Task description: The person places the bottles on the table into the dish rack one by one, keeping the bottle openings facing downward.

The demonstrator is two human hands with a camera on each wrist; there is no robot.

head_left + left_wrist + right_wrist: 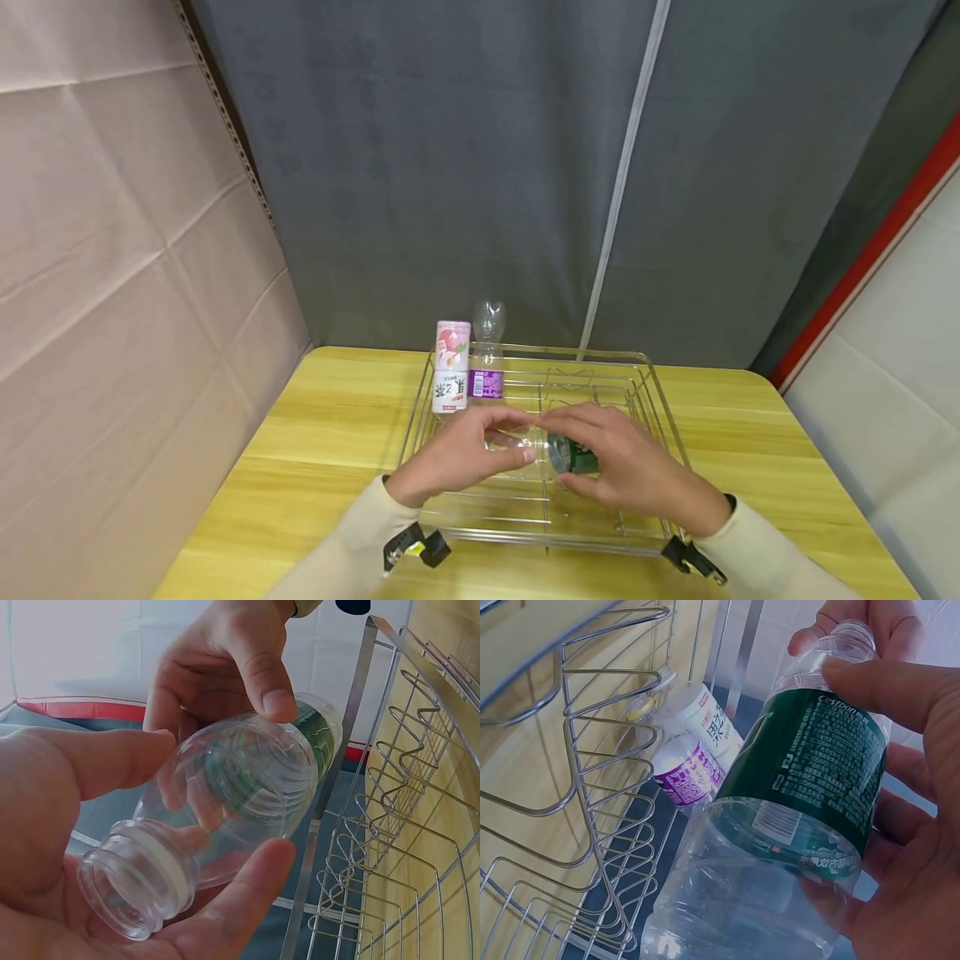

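Both hands hold a clear plastic bottle [581, 457] with a green label, lying roughly sideways above a wire rack. My left hand [468, 454] is at the neck end, thumb and fingers around the clear shoulder [232, 787]. In the left wrist view the bottle's mouth [124, 896] shows no cap and faces my left palm. My right hand [630, 458] grips the body, thumb on one side and fingers on the other. White print and a barcode show on the green label [802, 765] in the right wrist view.
The metal wire rack [547, 537] stands on a yellow wood-grain table [300, 475]. At its back left are a pink and white bottle [452, 367] and a clear bottle with a purple label [486, 383]. A grey curtain [450, 167] hangs behind the table.
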